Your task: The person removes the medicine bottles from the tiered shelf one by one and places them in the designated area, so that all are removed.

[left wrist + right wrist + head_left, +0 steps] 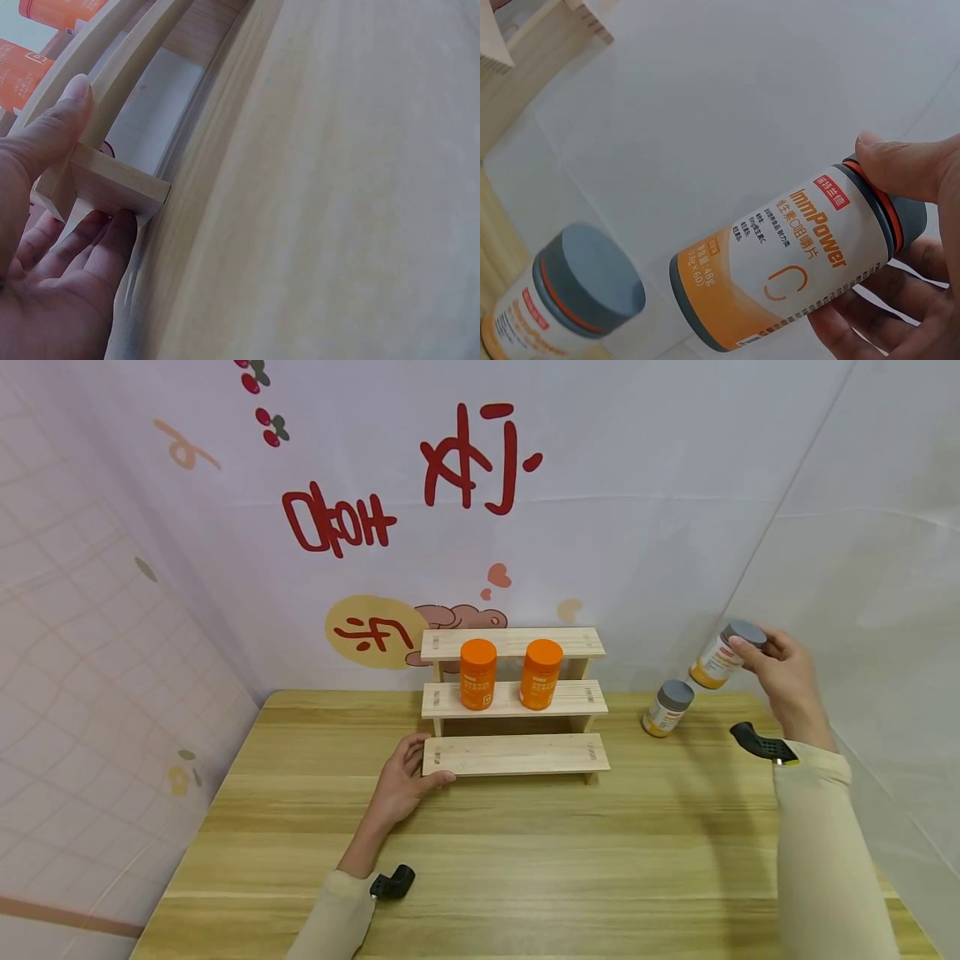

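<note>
My right hand point(787, 677) grips a white-and-yellow vitamin C bottle point(780, 262) around its grey cap, thumb on one side and fingers on the other. The bottle is tilted and held up off the table. Just left of it and lower, a matching bottle point(664, 710) stands on the table. At the left end of a three-step wooden display rack point(517, 754), my left hand point(402, 781) holds the lowest step, its thumb on the front edge and fingers around the end. Two orange bottles, one on the left point(477, 677) and one on the right point(540, 677), stand on the middle step.
The wood-grain table point(495, 877) reaches back to a white printed cloth point(637, 527) behind the rack. More cloth hangs at the left point(90, 652) and right point(900, 610) sides. Each wrist wears a black camera mount.
</note>
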### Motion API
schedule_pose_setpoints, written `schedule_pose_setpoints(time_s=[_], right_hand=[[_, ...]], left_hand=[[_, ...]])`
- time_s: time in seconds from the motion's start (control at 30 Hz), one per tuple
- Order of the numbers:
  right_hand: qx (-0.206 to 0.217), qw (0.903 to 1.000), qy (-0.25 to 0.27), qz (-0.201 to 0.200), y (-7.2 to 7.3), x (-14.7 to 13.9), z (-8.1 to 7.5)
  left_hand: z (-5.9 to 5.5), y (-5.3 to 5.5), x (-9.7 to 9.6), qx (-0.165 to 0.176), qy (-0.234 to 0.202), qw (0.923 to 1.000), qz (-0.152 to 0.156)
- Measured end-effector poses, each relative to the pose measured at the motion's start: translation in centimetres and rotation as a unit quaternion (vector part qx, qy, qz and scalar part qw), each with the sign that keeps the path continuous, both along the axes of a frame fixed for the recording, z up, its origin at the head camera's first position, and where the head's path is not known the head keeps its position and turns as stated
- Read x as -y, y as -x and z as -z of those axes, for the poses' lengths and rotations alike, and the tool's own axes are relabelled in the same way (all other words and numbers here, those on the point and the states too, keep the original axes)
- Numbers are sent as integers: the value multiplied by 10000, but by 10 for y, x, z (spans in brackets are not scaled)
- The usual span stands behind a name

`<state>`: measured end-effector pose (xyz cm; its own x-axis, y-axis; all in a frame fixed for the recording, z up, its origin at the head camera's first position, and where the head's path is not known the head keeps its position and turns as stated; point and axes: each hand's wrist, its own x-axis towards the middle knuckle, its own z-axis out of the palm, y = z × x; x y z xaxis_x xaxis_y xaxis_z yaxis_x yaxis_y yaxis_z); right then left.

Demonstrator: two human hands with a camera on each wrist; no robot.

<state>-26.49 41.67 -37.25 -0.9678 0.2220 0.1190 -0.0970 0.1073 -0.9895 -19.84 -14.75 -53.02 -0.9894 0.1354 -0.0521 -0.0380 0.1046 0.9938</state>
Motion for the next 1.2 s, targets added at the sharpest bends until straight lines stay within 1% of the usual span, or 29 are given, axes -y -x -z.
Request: schedule_pose_setpoints(time_s=[0.2,0.43,0.67,0.7,0.83,0.9,1.1,1.2], right_hand=[[300,9968,-735,77,-5,-8,5],[586,9932,-1005,27,-5,-17,17],[979,9797,-1747,-11,0,-26,37],[1052,9766,-1877,-34,0,-27,40],[1296,9652,-2262,-195,-2,-29,51],[1335,9619,-2365,-320,-2,-31,55],[1350,9556,-2501,-775,-5,-35,69],[1238,9501,-2725,-881,-6,-37,75]], left_hand=[[-3,0,-1,-20,-7,10000,20],[-4,0,0,-38,0,10000,56],[-4,1,0,-59,-27,10000,28],[-4,1,0,-65,-25,10000,25],[-4,1,0,-56,-5,10000,14],[-3,1,0,-55,16,10000,16],[-1,1,0,-80,28,10000,20],[0,0,0,-70,38,10000,32]])
